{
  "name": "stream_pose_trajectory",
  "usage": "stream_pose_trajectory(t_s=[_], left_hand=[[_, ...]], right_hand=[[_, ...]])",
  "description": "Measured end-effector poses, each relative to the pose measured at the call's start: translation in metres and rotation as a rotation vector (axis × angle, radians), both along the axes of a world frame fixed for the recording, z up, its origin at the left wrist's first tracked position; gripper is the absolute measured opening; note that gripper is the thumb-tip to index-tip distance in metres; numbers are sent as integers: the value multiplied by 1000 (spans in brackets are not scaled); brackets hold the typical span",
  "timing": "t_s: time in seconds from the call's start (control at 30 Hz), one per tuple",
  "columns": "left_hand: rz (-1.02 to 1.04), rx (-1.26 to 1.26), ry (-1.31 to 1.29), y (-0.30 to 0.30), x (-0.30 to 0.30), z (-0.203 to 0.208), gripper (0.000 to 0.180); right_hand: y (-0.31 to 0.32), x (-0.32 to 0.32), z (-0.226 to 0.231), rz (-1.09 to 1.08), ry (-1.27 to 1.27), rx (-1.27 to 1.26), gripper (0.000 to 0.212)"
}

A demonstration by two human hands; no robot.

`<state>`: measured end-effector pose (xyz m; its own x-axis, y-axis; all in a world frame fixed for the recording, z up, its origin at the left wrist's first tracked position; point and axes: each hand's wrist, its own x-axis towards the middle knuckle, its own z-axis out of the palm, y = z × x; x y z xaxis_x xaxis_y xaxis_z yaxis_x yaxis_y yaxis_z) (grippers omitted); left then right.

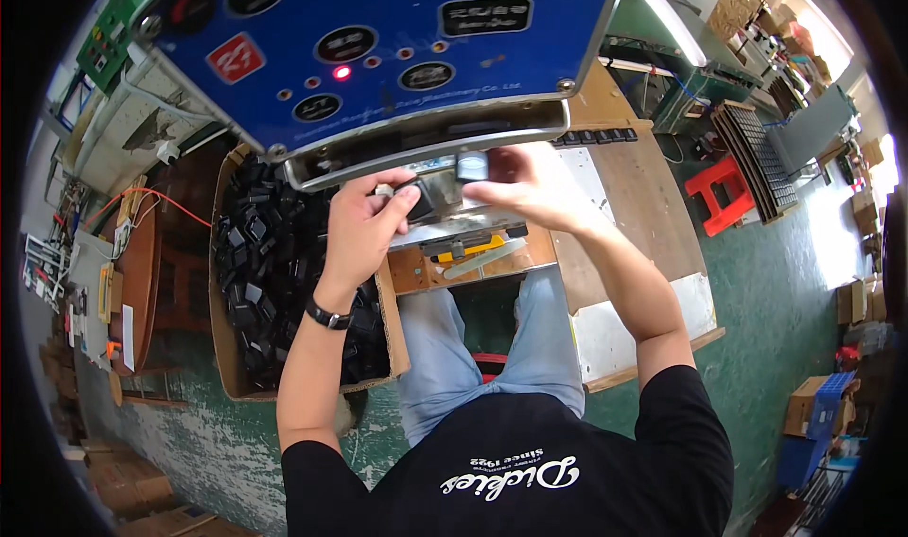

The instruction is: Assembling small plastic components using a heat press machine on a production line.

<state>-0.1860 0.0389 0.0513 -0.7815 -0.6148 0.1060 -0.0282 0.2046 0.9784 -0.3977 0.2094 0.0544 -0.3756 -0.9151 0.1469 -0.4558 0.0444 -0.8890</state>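
Note:
My left hand (364, 220) is closed, thumb and fingers pinching a small black plastic part (423, 199) at the metal work area under the blue machine panel. To its right, my right hand (534, 185) grips another small black part with a pale, shiny face (472, 166) between thumb and fingers. That part is held just in front of the machine's lower edge, and some of the fingers behind it are hidden. The metal bed (454, 223) of the machine lies below both hands.
The blue control panel (388, 93), with a red light lit, overhangs the hands. A cardboard box (392, 329) of black parts stands at left. A row of black parts (596, 137) lines the right-hand board. A yellow-handled tool (478, 248) lies in front; a red stool (721, 195) stands at right.

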Motion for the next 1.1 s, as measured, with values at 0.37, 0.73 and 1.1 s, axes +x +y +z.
stream_pose_trajectory(t_s=[0.37, 0.73, 1.1], left_hand=[[-6, -388, -207, 15, -40, -6, 21], [466, -368, -71, 5, 71, -14, 7], [584, -676, -320, -111, 118, -35, 19]], right_hand=[[183, -236, -162, -942, 117, -3, 43], [156, -413, -250, -1101, 358, 518, 43], [191, -382, -242, -954, 202, 382, 56]])
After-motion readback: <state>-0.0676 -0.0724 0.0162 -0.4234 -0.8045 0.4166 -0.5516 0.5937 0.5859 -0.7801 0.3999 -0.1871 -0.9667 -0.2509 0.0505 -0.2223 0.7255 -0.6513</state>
